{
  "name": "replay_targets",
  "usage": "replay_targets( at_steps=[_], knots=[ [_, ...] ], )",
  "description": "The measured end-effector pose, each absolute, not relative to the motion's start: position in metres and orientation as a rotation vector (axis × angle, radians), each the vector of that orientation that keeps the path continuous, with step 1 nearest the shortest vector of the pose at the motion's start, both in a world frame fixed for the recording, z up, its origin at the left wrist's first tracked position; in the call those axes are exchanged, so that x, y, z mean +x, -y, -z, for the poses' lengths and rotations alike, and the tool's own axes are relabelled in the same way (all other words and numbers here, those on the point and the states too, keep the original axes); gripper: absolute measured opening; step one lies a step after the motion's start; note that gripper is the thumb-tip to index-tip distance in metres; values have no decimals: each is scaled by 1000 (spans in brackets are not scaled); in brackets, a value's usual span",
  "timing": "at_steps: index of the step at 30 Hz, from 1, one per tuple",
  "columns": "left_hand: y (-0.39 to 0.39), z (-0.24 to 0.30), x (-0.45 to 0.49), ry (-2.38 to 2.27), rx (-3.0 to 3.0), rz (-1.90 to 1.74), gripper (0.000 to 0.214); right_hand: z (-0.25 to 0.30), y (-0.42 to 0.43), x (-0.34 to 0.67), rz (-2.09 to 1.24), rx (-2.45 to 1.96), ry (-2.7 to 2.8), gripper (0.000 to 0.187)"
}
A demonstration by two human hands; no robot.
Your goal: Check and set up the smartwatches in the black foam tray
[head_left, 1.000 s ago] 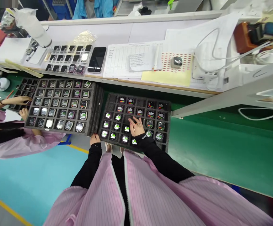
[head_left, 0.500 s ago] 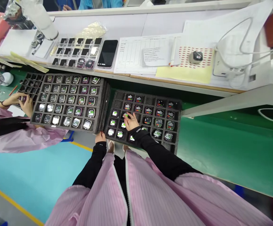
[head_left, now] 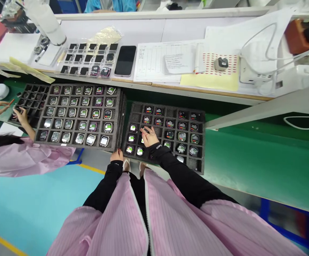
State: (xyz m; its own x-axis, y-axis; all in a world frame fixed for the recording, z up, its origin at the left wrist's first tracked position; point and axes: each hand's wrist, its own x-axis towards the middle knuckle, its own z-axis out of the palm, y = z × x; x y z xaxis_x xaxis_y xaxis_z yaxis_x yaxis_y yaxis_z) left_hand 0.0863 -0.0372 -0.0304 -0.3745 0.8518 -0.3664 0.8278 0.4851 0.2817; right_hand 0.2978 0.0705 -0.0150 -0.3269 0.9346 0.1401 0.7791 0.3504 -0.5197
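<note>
My right hand (head_left: 149, 137) is over the near-left part of a dark grey foam tray (head_left: 164, 113). Its thumb and fingertips close on a square smartwatch in one compartment; the fingers hide most of that watch. Around it, other smartwatches with lit green-and-white screens, such as a watch (head_left: 131, 138), lie face up in their cells. My left hand (head_left: 117, 155) has its fingers curled at the near corner where this tray meets a stack of foam trays (head_left: 119, 117). The top tray of that stack is full of smartwatches (head_left: 83, 113).
On the shelf above lie a clear blister tray (head_left: 89, 58), a phone (head_left: 126, 60), paper sheets (head_left: 154, 62), and a small watch on a stand (head_left: 221, 64). A white post (head_left: 234, 115) slants at right. A co-worker's hands (head_left: 21, 116) are at another foam tray at left.
My right hand stays at the same compartment, where the green screen under its fingertips now looks dark. My left hand remains at the corner. The co-worker's hands have moved apart.
</note>
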Motion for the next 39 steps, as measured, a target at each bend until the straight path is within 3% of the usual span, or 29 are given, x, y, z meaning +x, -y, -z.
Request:
replay_targets(
  at_steps=[9,22,29,39],
  knots=[
    [41,23,70,-2014,1485,-39,34,21,-80,253,-527,-1468,2280,50],
    [47,40,72,-2006,1444,-231,28,7,-60,253,-490,-1522,2255,51],
    [54,39,95,-2066,1438,-397,44,9,-17,254,-628,-1475,2260,51],
    [39,21,94,-2028,1208,-348,42,5,-15,239,-585,-1458,2341,52]
  ],
)
